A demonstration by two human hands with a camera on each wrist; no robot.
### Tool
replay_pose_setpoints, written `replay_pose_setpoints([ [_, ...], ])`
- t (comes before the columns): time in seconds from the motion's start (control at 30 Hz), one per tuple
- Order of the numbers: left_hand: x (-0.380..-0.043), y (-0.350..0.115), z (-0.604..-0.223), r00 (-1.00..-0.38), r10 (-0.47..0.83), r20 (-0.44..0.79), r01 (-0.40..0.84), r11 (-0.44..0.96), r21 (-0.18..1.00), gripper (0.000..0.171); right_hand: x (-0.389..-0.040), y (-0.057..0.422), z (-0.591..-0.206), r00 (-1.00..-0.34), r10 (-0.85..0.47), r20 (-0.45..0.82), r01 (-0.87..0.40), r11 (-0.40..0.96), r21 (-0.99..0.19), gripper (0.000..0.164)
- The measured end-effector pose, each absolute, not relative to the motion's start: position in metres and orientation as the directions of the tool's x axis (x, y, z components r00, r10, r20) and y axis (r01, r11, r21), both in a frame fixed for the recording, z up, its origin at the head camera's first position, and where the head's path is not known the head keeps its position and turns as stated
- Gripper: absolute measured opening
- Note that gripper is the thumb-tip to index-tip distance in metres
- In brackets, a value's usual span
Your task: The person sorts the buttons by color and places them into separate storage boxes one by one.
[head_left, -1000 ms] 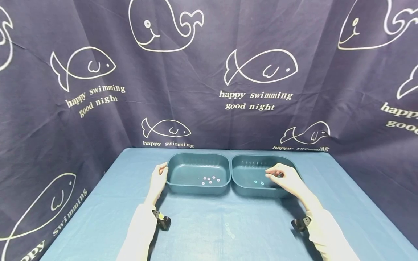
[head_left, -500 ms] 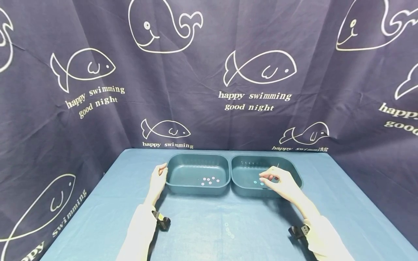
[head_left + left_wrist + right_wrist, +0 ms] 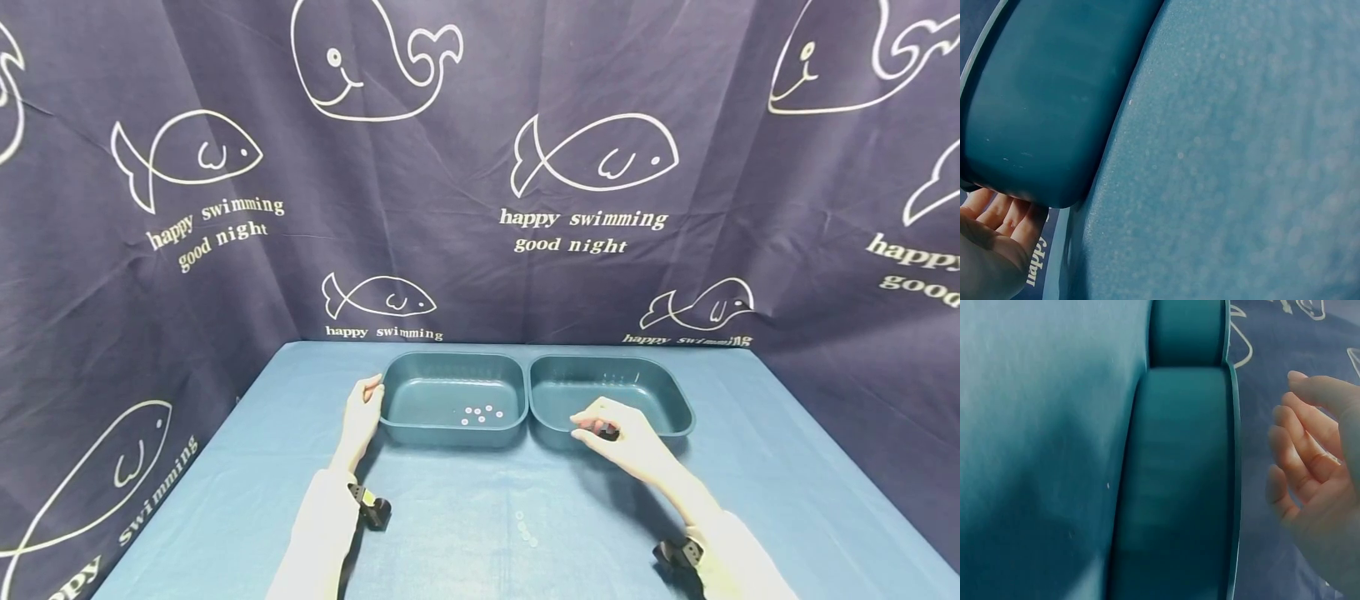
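We see the left hand [image 3: 362,408] at the outer end of the left teal rectangular tray with rounded corners [image 3: 420,398], its fingers lightly extended and touching the end wall. Six small pale round pieces [image 3: 477,411] lie inside this tray, grouped on the floor towards the near right corner. Just beside it, end to end, we have a matching teal tray on the right [image 3: 551,398]. Over its near rim hovers the right hand [image 3: 618,429], fingers loosely curved, the thumb apart from the fingertips. The hand hides part of that tray from us. Both trays sit on the light blue cloth-covered bench [image 3: 442,508]; nearer us lie several faint, translucent round pieces [image 3: 523,527]. Behind stands a dark purple-blue fabric curtain with white fish drawings [image 3: 465,217].
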State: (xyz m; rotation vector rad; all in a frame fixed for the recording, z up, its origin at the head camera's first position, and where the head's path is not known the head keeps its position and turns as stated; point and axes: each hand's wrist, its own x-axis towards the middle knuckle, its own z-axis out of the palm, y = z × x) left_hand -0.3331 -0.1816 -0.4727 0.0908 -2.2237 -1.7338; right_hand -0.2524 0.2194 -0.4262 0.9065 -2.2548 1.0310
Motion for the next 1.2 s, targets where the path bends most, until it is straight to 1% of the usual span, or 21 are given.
replay_pose_setpoints([
  [0.07, -0.333, -0.182, -0.473, -0.947, -0.244, 0.210, 0.144, 0.262, 0.954, 0.033, -0.249, 0.215, -0.427, -0.654, -0.373, 0.658, -0.742, 0.484, -0.464, 0.025],
  [0.3, -0.333, -0.182, -0.473, -0.946, -0.243, 0.215, 0.150, 0.261, 0.954, 0.033, -0.238, 0.204, -0.426, -0.683, -0.412, 0.603, -0.726, 0.472, -0.500, 0.021],
  [0.4, -0.333, -0.182, -0.472, -0.946, -0.243, 0.216, 0.150, 0.262, 0.953, 0.033, -0.234, 0.200, -0.426, -0.671, -0.439, 0.598, -0.740, 0.447, -0.503, 0.021],
  [0.6, -0.332, -0.181, -0.472, -0.946, -0.247, 0.210, 0.142, 0.267, 0.953, 0.033, -0.229, 0.192, -0.429, -0.620, -0.491, 0.612, -0.784, 0.412, -0.464, 0.022],
  [0.83, -0.333, -0.181, -0.470, -0.944, -0.247, 0.219, 0.149, 0.273, 0.951, 0.033, -0.222, 0.184, -0.432, -0.620, -0.529, 0.579, -0.784, 0.394, -0.479, 0.017],
  [1.07, -0.332, -0.182, -0.470, -0.943, -0.247, 0.225, 0.155, 0.272, 0.950, 0.032, -0.218, 0.179, -0.440, -0.573, -0.583, 0.576, -0.816, 0.342, -0.466, 0.014],
  [1.2, -0.332, -0.182, -0.470, -0.944, -0.245, 0.222, 0.154, 0.269, 0.951, 0.033, -0.214, 0.177, -0.442, -0.568, -0.611, 0.551, -0.814, 0.322, -0.483, 0.012],
])
